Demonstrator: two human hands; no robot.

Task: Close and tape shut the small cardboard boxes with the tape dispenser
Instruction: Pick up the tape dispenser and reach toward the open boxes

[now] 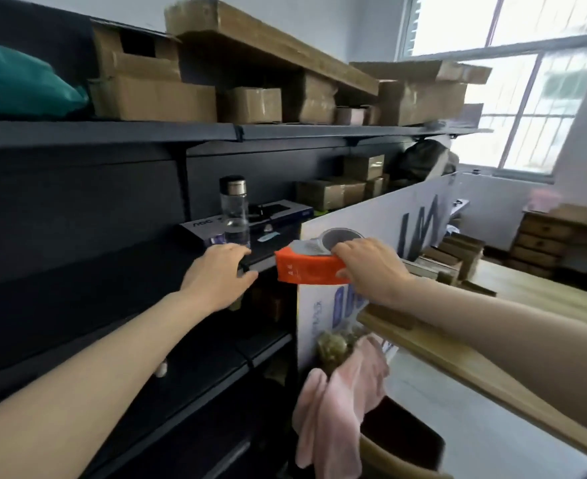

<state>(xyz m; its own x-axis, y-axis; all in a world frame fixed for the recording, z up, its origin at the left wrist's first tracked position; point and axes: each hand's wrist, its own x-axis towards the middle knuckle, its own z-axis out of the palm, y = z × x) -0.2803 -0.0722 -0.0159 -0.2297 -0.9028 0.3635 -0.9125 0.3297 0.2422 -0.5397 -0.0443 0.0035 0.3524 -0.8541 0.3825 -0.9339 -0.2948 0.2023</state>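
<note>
My right hand (368, 267) grips an orange tape dispenser (306, 267) with a grey tape roll (337, 238), held up beside a white board. My left hand (221, 274) reaches to the front edge of the dark middle shelf (261, 262), fingers curled over the edge; what it holds, if anything, is hidden. Small flat cardboard boxes (454, 257) are stacked on the wooden table (492, 371) at the right. Further taped cardboard boxes (330, 193) sit at the back of the middle shelf.
A clear water bottle (235, 210) and a dark flat box (268, 216) stand on the shelf just above my left hand. Large cardboard boxes (153, 95) fill the top shelf. A white printed board (389, 219) stands upright between shelf and table. A pink cloth (340, 399) hangs below.
</note>
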